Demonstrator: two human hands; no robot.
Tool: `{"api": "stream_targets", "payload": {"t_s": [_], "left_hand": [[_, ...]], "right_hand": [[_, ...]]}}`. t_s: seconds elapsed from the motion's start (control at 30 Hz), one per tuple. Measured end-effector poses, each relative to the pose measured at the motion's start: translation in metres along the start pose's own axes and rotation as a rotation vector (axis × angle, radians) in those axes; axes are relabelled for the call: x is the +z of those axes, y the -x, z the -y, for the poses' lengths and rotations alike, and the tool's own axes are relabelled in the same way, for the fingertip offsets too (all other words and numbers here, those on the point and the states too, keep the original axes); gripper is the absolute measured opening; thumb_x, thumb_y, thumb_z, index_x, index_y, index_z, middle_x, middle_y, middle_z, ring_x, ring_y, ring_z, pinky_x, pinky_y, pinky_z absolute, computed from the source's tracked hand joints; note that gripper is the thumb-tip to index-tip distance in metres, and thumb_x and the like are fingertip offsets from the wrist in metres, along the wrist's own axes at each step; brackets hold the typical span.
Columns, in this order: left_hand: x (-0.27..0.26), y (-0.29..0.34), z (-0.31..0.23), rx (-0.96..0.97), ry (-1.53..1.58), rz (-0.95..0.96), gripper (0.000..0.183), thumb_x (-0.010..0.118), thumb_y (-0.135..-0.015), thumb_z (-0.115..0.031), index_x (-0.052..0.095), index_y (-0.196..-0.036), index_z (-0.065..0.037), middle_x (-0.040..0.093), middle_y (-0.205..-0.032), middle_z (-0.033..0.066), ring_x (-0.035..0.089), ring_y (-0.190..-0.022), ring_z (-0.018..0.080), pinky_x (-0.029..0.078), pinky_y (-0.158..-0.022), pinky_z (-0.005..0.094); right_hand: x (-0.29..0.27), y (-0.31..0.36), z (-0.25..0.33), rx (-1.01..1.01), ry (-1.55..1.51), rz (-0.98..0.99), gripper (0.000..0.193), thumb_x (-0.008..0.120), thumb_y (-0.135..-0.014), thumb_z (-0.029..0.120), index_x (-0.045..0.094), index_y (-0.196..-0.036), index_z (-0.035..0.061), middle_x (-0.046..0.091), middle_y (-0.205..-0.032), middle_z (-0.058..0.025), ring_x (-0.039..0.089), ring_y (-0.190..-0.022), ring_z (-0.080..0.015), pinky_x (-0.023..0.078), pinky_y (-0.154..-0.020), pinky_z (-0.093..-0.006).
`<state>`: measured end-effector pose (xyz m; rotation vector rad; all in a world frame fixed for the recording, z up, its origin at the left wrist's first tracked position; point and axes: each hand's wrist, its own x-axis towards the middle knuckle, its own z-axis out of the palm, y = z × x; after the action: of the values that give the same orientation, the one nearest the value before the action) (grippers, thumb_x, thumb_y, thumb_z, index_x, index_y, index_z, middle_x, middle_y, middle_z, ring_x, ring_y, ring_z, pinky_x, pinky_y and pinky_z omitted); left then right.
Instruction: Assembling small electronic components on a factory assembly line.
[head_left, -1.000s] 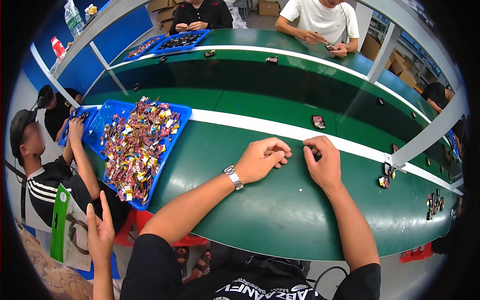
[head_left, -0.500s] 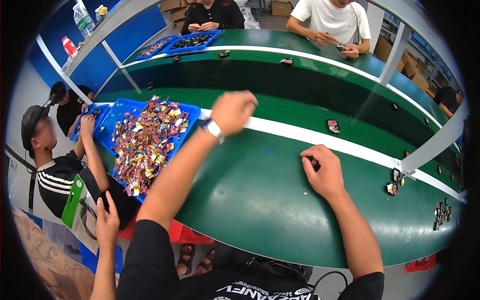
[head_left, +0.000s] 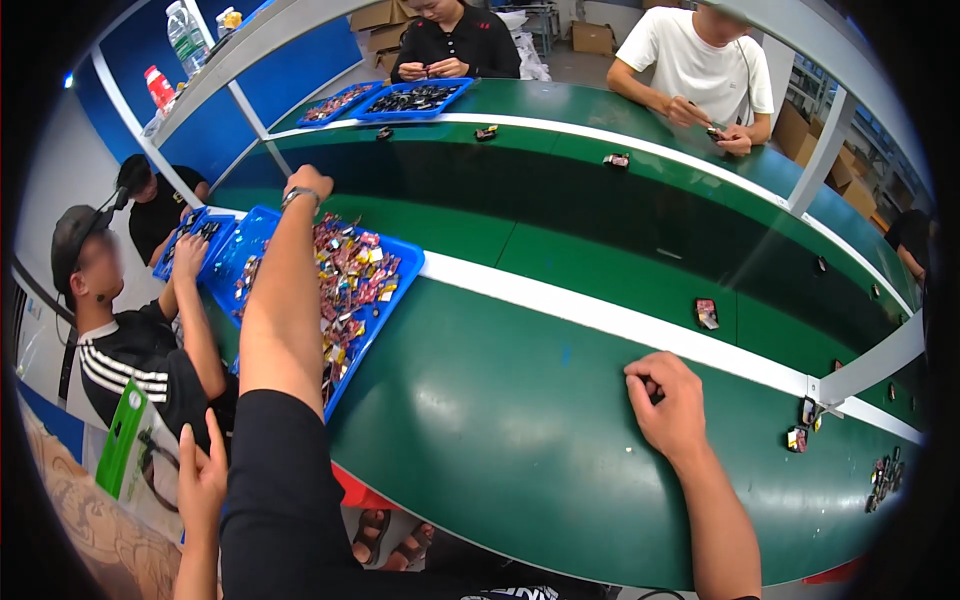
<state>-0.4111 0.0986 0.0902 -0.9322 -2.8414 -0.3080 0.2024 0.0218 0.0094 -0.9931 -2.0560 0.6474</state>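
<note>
My left hand (head_left: 310,182) reaches far out over the back of a blue tray (head_left: 408,272), at the near edge of the green belt. Its fingers are curled, and whatever they may hold is hidden. The tray is heaped with small red, yellow and white circuit-board pieces (head_left: 350,285), partly covered by my left forearm. My right hand (head_left: 672,408) rests on the green tabletop (head_left: 500,410), closed, with something dark showing between thumb and fingers that I cannot make out.
Small dark modules, one with a red face (head_left: 707,313), lie on the green belt (head_left: 560,240). Two modules (head_left: 797,438) sit by the frame post, and a dark pile (head_left: 884,480) lies far right. Co-workers sit opposite and left; another person's hand (head_left: 203,470) is near a green-and-clear packet (head_left: 140,460).
My left hand has swung left and away from me, from beside the tray to beyond its far side. My right hand stays closed on the tabletop. The whole view has shifted a little.
</note>
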Motion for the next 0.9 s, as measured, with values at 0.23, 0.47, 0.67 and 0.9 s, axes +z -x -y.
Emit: {"api": "stream_targets", "payload": {"t_s": [0.23,0.47,0.67,0.9], "left_hand": [[0.049,-0.056,0.024,-0.045,0.039,0.114,0.065,0.076,-0.076,-0.047,0.067,-0.12,0.0,0.063,-0.127,0.0242,0.061,-0.119,0.0366,0.049,-0.1,0.041],[0.087,-0.071,0.021,-0.048,0.033,0.195,0.075,0.074,-0.076,-0.057,0.065,-0.124,0.0,0.061,-0.131,0.0223,0.059,-0.122,0.0354,0.047,-0.103,0.0405],[0.094,-0.084,0.026,-0.086,-0.004,0.174,0.071,0.076,-0.076,-0.053,0.065,-0.125,-0.003,0.061,-0.132,0.0197,0.059,-0.122,0.0347,0.048,-0.102,0.0407],[0.092,-0.085,0.024,-0.175,0.064,0.189,0.065,0.077,-0.076,-0.048,0.066,-0.124,-0.006,0.06,-0.134,0.0186,0.059,-0.122,0.0352,0.048,-0.103,0.0413]], "right_hand": [[0.001,0.0,-0.002,0.026,0.002,0.009,0.011,0.069,-0.078,-0.002,0.07,-0.089,0.0022,0.067,-0.085,-0.008,0.059,-0.062,-0.0173,0.049,-0.058,-0.0281],[0.0,-0.002,-0.006,0.062,-0.002,0.04,0.012,0.07,-0.079,-0.001,0.071,-0.09,0.0039,0.067,-0.087,-0.0069,0.06,-0.063,-0.0158,0.05,-0.057,-0.0266],[0.0,-0.005,-0.005,0.056,-0.014,0.079,0.013,0.071,-0.078,-0.002,0.071,-0.09,0.004,0.067,-0.088,-0.0072,0.061,-0.064,-0.0159,0.05,-0.056,-0.0261],[0.001,-0.006,-0.002,0.097,-0.004,0.08,0.013,0.071,-0.078,-0.003,0.072,-0.09,0.0028,0.067,-0.088,-0.0093,0.062,-0.065,-0.0157,0.051,-0.057,-0.0257]]}}
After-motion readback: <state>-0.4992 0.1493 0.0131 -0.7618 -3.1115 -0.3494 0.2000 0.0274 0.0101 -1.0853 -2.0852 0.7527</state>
